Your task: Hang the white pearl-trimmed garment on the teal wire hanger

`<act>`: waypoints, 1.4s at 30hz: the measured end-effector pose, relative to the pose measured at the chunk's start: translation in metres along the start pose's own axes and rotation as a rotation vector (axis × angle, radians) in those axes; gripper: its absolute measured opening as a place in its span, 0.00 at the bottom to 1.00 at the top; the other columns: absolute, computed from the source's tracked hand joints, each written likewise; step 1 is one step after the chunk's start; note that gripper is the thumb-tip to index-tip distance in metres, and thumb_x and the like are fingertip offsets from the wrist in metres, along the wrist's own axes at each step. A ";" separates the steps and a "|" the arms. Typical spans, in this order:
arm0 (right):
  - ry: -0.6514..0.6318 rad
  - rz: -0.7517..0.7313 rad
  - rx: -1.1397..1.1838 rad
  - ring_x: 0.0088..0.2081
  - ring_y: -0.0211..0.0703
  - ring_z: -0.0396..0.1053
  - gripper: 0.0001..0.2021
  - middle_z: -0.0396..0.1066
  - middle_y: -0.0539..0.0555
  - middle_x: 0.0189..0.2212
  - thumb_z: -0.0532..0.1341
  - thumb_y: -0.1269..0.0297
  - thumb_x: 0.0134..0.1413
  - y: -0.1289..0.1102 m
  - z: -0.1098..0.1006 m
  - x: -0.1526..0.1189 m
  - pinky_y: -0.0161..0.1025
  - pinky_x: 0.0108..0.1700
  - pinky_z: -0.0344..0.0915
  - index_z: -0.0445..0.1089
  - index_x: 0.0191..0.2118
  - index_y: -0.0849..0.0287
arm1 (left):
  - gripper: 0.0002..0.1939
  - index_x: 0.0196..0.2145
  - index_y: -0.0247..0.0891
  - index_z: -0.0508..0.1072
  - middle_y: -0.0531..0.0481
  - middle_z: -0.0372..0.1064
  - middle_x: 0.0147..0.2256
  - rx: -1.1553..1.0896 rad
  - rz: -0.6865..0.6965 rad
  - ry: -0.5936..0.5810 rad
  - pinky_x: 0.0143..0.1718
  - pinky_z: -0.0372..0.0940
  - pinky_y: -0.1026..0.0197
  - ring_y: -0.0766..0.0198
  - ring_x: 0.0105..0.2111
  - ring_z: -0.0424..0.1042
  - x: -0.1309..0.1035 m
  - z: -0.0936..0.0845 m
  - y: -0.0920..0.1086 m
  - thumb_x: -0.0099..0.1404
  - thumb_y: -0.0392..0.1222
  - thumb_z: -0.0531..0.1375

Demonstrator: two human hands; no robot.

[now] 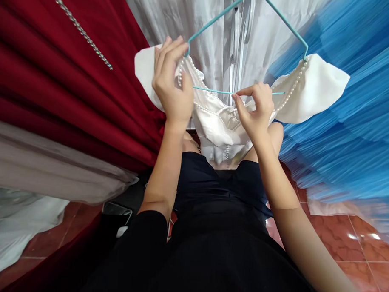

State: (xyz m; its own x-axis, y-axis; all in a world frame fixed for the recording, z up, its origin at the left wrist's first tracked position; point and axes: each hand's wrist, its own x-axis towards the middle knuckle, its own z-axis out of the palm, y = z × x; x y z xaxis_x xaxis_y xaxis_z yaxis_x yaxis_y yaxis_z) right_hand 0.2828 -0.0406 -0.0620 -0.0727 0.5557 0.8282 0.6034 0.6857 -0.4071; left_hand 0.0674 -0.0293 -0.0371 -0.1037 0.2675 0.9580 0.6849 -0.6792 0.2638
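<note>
A white dress [211, 126] with pearl beads along its neckline hangs on a thin teal hanger [215, 22] before my knees. Its flared shoulder pieces stick out on both sides. My left hand [173, 83] is closed on the dress's left shoulder, by the bend of the hanger. The thumb lies in front; what the fingers press on behind is partly hidden. With thumb and index finger, my right hand [256, 106] pinches the hanger's lower bar, which runs across the neckline. The lower part of the dress hangs between my knees.
Dark red fabric [119, 96] with a rhinestone strip [80, 29] hangs at the left, above a pale gown [53, 162]. Blue tulle [352, 92] fills the right side. White garments [205, 18] hang behind the hanger. Red tiles [347, 236] cover the floor.
</note>
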 end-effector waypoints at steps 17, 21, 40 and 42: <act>0.018 0.022 0.037 0.39 0.42 0.66 0.16 0.64 0.51 0.31 0.54 0.48 0.67 0.000 0.019 0.002 0.50 0.51 0.67 0.66 0.34 0.53 | 0.06 0.35 0.40 0.72 0.54 0.69 0.31 0.051 -0.374 0.100 0.33 0.68 0.54 0.64 0.32 0.71 -0.053 -0.042 -0.014 0.62 0.30 0.62; 0.026 0.047 0.015 0.41 0.42 0.67 0.14 0.67 0.51 0.33 0.55 0.49 0.67 -0.005 0.013 -0.003 0.52 0.53 0.68 0.66 0.35 0.52 | 0.01 0.37 0.44 0.72 0.50 0.71 0.37 0.008 -0.088 -0.037 0.51 0.68 0.45 0.57 0.45 0.72 -0.045 -0.016 0.027 0.69 0.41 0.60; 0.278 0.121 -0.205 0.30 0.37 0.67 0.13 0.73 0.51 0.30 0.55 0.78 0.53 0.095 -0.074 0.062 0.38 0.35 0.61 0.75 0.36 0.57 | 0.09 0.44 0.45 0.74 0.50 0.74 0.41 0.086 -0.181 -0.501 0.64 0.48 0.41 0.53 0.51 0.66 -0.026 0.005 0.020 0.74 0.45 0.55; 0.340 0.126 -0.171 0.29 0.37 0.65 0.13 0.72 0.51 0.29 0.55 0.80 0.52 0.102 -0.080 0.070 0.37 0.36 0.59 0.74 0.32 0.58 | 0.10 0.45 0.44 0.74 0.51 0.74 0.41 0.158 -0.166 -0.526 0.63 0.49 0.41 0.55 0.50 0.67 -0.023 0.003 0.022 0.75 0.44 0.53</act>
State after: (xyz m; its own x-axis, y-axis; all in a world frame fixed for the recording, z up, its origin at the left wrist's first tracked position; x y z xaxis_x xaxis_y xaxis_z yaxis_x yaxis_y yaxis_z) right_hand 0.4024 0.0310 -0.0148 0.2598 0.4233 0.8680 0.7167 0.5179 -0.4671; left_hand 0.0869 -0.0488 -0.0537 0.1258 0.6937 0.7092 0.7939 -0.4991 0.3474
